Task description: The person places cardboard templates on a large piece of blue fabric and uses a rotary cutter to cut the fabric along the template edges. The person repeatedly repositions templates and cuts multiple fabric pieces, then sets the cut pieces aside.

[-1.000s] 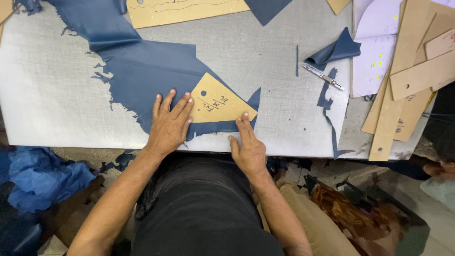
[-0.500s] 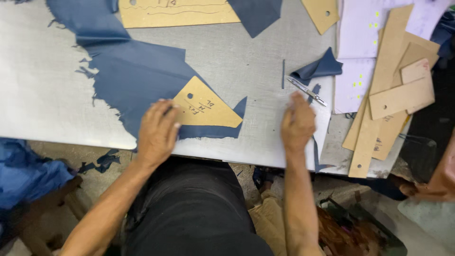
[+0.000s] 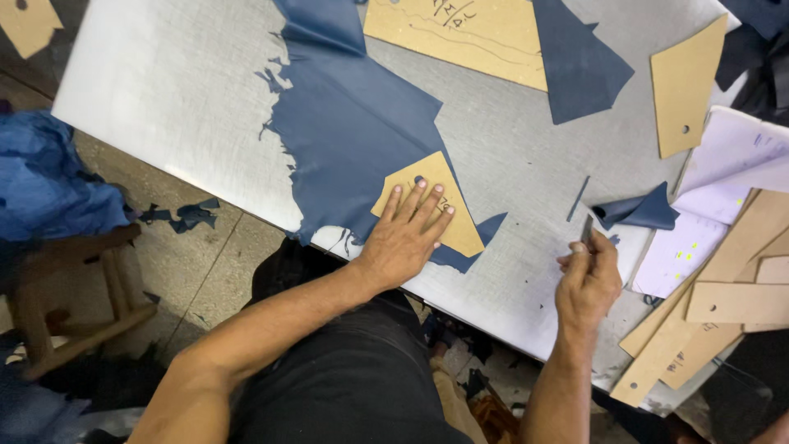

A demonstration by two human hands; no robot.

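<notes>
While your left hand (image 3: pixel 404 238) lies flat, fingers spread, on the tan cardboard pattern (image 3: pixel 431 202) over dark blue leather (image 3: pixel 353 136) at frame centre, your right hand (image 3: pixel 588 278) grips a slim cutting tool (image 3: pixel 586 231); press firmly so the pattern cannot slip.

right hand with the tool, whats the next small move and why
Probably bring the right hand and its thin tool over to the edge of the card template. The left hand already presses that template flat on the blue sheet, while the tool is off to the side, away from it.
</notes>
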